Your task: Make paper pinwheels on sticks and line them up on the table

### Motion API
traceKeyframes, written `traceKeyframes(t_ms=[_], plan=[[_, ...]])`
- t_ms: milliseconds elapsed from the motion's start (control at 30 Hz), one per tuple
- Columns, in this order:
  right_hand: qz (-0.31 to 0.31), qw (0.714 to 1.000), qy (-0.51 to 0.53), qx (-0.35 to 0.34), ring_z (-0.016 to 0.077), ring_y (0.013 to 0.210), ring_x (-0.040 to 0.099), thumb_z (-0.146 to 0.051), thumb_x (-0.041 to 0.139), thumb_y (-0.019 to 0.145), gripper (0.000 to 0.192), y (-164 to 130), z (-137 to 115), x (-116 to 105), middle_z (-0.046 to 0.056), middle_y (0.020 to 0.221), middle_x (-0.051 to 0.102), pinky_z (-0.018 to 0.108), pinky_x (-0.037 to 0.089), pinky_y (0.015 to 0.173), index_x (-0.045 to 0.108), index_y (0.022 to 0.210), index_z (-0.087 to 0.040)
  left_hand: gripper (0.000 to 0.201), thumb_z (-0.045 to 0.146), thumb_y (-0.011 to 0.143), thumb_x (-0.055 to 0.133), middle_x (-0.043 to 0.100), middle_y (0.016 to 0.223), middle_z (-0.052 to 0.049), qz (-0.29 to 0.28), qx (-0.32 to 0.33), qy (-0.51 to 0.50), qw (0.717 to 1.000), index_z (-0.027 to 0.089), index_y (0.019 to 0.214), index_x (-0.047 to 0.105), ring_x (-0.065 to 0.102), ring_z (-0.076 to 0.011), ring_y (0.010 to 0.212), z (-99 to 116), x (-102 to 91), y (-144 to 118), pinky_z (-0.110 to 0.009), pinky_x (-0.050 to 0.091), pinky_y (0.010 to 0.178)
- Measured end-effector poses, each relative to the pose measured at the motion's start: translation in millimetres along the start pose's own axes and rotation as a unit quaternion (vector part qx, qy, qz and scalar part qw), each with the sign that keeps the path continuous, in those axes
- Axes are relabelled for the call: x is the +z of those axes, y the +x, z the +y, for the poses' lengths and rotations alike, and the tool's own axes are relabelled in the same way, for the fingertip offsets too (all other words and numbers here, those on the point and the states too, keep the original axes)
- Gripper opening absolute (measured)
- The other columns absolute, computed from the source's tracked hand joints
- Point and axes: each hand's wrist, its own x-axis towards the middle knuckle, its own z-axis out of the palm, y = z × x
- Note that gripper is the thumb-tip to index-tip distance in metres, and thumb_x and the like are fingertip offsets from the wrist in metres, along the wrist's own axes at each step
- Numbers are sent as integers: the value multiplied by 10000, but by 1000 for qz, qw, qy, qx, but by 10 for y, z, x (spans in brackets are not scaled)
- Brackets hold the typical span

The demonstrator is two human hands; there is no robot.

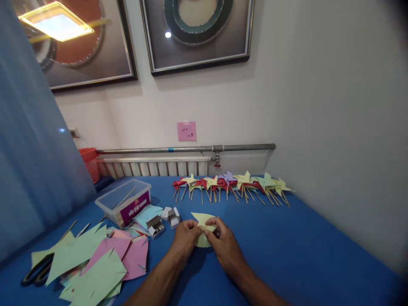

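Between both hands, above the blue tabletop (274, 246), is a pale yellow paper pinwheel (203, 242) with its blades partly folded in. My left hand (188, 236) pinches its left side near the middle, thumb and fingers closed. On the other side my right hand (221, 238) is closed on a folded blade, thumb and forefinger close to the centre. Fingers cover the pinwheel's centre, so I cannot tell whether a pin is there. Small open boxes, one (156, 226) holding small metal pieces and another (174, 217) beside it, stand just left of my left hand.
Finished pinwheels (244, 179) on sticks lie in a row at the back. At left are cut paper sheets (100, 278), black-handled scissors (38, 272) and a clear plastic box (127, 199) with sticks. A blue curtain (41, 148) hangs far left; a pipe (191, 149) runs along the wall.
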Motion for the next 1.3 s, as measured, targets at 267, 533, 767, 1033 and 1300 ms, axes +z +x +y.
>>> traceKeyframes(t_ms=[267,533,767,1033,1300], plan=[[-1,1000,-17,8,145,537,473,-327,607,752,206,8,-47,8,-84,581,499,253,360,523,617,938,-242,459,513,522,883,541,504,33,-6,-10,-33,999,181,588,573,423,-93,465,-2,-4,-13,-245,308,504],[9,1000,-28,8,144,536,494,-371,627,790,184,3,-34,13,-76,594,543,253,381,527,630,923,-243,475,520,541,868,472,484,56,1,10,10,1000,203,549,515,376,-85,466,43,1,-50,-243,269,499],[-31,999,17,5,150,572,561,-312,623,800,241,11,10,12,-59,649,607,250,426,542,640,1027,-234,321,352,554,821,499,461,55,17,7,29,999,218,539,530,386,-95,436,-29,-31,20,-248,257,479],[10,974,-150,-167,264,1236,646,-158,639,790,685,-97,11,-4,91,1387,630,477,530,1066,510,1449,-292,292,296,504,846,598,531,21,65,-3,-111,992,181,583,589,494,-107,490,60,-50,8,-247,356,530],[26,844,-414,-341,317,1482,440,31,616,761,629,-184,-49,109,123,1595,460,605,445,1167,605,1304,-285,277,231,531,835,585,565,40,71,2,-223,972,173,615,577,524,-101,544,60,46,-59,-249,393,580]])
